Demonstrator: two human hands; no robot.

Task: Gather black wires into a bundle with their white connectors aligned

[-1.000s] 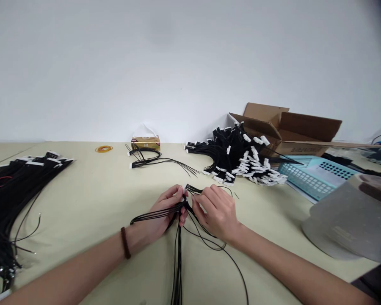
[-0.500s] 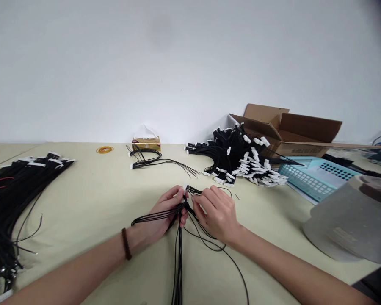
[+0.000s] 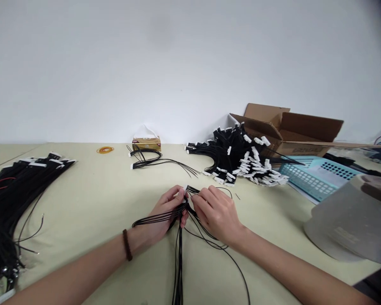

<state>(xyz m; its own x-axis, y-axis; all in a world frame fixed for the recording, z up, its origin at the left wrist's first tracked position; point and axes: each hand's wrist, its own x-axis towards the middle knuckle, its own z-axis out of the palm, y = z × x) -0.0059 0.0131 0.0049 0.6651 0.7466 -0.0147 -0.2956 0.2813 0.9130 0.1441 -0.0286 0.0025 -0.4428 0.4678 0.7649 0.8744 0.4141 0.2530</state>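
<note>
Above the table's front middle, my left hand [image 3: 167,212] is closed round a black wire harness [image 3: 179,254], its thumb by a small white connector [image 3: 186,189]. Close beside it, my right hand [image 3: 217,212] has its fingers pinched on the harness wires just right of that connector; the fingertips are partly hidden. Wires from the harness loop over my left wrist, hang toward the front edge and curl to the right. Farther back lies a separate black harness [image 3: 149,161] with white connectors.
Black harnesses [image 3: 34,182] lie piled at left. A heap of white-ended harnesses [image 3: 228,152] sits back right, by an open cardboard box [image 3: 301,148], a turquoise basket [image 3: 307,182] and a grey container [image 3: 343,220]. Behind are a tissue pack [image 3: 146,144] and yellow rubber bands [image 3: 105,150].
Both hands stay almost in place on the harness. My right fingers have shifted very slightly at the wires, and the whole view has moved a few pixels.
</note>
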